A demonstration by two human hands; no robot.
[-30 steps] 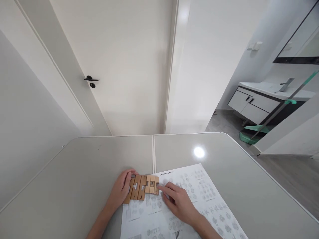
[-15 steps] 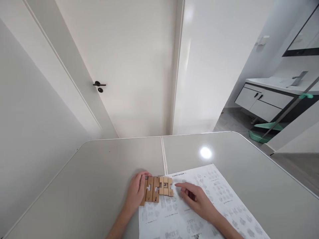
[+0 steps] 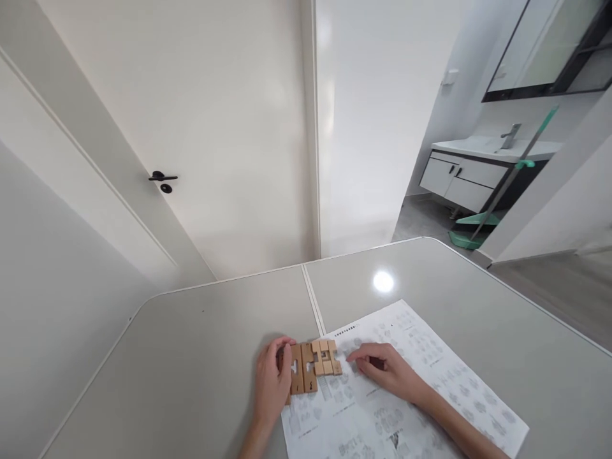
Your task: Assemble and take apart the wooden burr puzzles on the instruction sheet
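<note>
Since a second ago, the right hand [image 3: 393, 376] has come away from the light blocks [image 3: 326, 368]: its index fingertip was at their right edge, and now it sits just beside them, over the sheet [image 3: 354, 417]. That hand is loosely curled, index finger half bent, with nothing seen in its grasp. The left hand [image 3: 272, 380] stays at the other end, curled over the left side of the brown blocks [image 3: 310, 377]; whether it grips or merely steadies them I cannot tell.

The brown blocks lie side by side, with cut-out notches between them and dark marks at their near ends. At their right, touching, are the light blocks, shorter bars set around a small square gap. All of these lie at the sheet's far left corner. The sheet, printed with rows of small gray figures too faint to make out, is askew on the table [image 3: 229, 344], where a round glare shines beyond it.

Past the table's far edge is a pale door [image 3: 229, 127] with a black handle [image 3: 162, 178]. Farther right, a green dustpan [image 3: 466, 240] stands on the floor before a white vanity [image 3: 459, 178] with a faucet [image 3: 511, 136], a mirror [image 3: 530, 51] above.
</note>
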